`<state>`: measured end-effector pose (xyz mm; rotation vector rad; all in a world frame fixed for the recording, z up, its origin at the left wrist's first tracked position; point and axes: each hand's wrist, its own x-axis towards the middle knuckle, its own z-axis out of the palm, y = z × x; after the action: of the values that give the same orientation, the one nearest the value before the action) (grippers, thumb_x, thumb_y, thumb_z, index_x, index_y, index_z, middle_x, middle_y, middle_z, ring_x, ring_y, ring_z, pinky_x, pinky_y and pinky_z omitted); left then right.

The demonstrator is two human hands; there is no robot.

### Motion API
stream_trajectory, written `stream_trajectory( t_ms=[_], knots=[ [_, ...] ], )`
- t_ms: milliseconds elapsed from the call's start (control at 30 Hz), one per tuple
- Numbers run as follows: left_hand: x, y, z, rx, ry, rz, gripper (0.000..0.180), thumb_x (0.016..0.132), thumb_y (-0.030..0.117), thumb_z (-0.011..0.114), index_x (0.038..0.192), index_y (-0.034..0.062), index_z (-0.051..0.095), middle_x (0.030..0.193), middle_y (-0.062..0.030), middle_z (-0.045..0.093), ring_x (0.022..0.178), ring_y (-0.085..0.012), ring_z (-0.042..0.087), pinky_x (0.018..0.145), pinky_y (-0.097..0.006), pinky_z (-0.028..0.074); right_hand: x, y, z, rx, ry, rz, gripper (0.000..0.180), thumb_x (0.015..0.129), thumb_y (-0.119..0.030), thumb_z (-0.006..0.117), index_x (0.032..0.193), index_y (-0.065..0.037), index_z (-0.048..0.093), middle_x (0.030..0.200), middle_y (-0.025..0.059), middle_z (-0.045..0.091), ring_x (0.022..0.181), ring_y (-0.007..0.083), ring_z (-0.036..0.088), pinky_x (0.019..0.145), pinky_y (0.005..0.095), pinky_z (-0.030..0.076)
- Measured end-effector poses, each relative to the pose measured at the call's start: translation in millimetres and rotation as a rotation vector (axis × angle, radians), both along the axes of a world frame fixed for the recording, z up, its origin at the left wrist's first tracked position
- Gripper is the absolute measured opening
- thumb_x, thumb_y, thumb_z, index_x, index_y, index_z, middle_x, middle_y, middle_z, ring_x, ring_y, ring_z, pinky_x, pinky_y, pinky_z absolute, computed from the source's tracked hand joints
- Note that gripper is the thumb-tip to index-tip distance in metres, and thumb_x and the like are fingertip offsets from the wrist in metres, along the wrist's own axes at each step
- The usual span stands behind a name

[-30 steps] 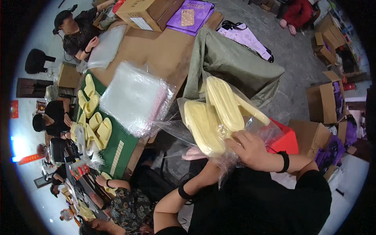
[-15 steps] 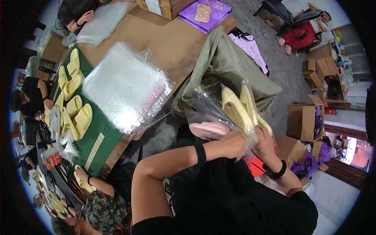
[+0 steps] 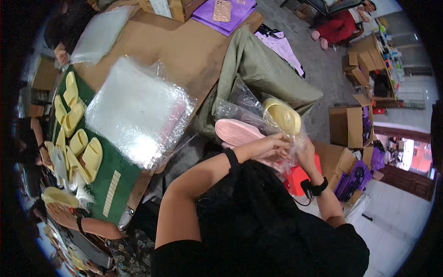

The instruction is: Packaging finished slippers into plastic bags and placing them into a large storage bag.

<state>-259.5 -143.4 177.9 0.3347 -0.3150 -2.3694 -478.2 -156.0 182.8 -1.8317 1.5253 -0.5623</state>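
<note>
Since 0.5 s ago, bagged yellow slippers (image 3: 282,116) tip upright above olive sack (image 3: 267,69). Clear bag (image 3: 244,104) encloses them. Left hand (image 3: 272,147) and right hand (image 3: 302,150) pinch its mouth: sealing step; next needs a fold-over.

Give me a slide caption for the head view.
Both hands grip a clear bag holding yellow slippers.
</note>
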Motion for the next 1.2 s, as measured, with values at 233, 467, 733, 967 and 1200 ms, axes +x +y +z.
stream_trajectory(
  t_ms=[233, 467, 733, 967, 1200],
  knots=[
    [-19, -18, -15, -0.442, -0.421, -0.157, 0.036, 0.092, 0.035, 0.042, 0.103, 0.0041, 0.056, 0.087, -0.0038, 0.058, 0.071, -0.0098, 0.05, 0.062, -0.023, 0.041, -20, 21, -8, -0.075, 0.098, -0.018, 0.037, 0.07, 0.0, 0.051, 0.107, 0.001, 0.053, 0.098, 0.0151, 0.06, 0.09, 0.026, 0.058, 0.081, 0.0341, 0.044],
    [-57, -25, -9, -1.015, -0.638, 0.006, 0.042, 0.091, 0.034, 0.044, 0.115, 0.0004, 0.053, 0.089, -0.0132, 0.059, 0.079, -0.0219, 0.057, 0.074, -0.031, 0.045, -29, 39, 10, 0.047, -0.173, -0.294, 0.026, 0.079, -0.004, 0.052, 0.104, 0.002, 0.055, 0.093, 0.0055, 0.06, 0.086, 0.0124, 0.054, 0.076, 0.0263, 0.043],
    [59, -63, -52, -0.465, -1.153, 0.5, 0.037, 0.09, 0.027, 0.047, 0.114, -0.001, 0.046, 0.111, -0.016, 0.053, 0.1, -0.0258, 0.053, 0.086, -0.035, 0.042, -71, 42, -7, 0.179, -0.129, -0.516, 0.028, 0.078, -0.004, 0.056, 0.105, 0.001, 0.057, 0.094, 0.0038, 0.061, 0.083, 0.0111, 0.055, 0.073, 0.0249, 0.044],
    [105, -82, -196, -0.35, -1.356, 0.069, 0.057, 0.091, 0.04, 0.036, 0.13, -0.0018, 0.034, 0.128, -0.0199, 0.043, 0.125, -0.0267, 0.035, 0.106, -0.037, 0.02, -80, 27, 5, 0.299, -0.47, -0.553, 0.032, 0.077, -0.002, 0.059, 0.109, 0.0, 0.057, 0.095, 0.004, 0.062, 0.084, 0.0104, 0.056, 0.074, 0.0254, 0.046],
    [120, -19, -215, -1.363, -1.974, -1.151, 0.052, 0.086, 0.032, 0.042, 0.126, -0.0006, 0.042, 0.114, -0.0126, 0.057, 0.123, -0.0212, 0.038, 0.11, -0.034, 0.01, -85, 14, -13, 0.329, -0.303, -0.515, 0.03, 0.074, -0.008, 0.063, 0.103, 0.001, 0.059, 0.09, 0.0049, 0.062, 0.081, 0.0134, 0.058, 0.072, 0.0272, 0.046]
  ],
)
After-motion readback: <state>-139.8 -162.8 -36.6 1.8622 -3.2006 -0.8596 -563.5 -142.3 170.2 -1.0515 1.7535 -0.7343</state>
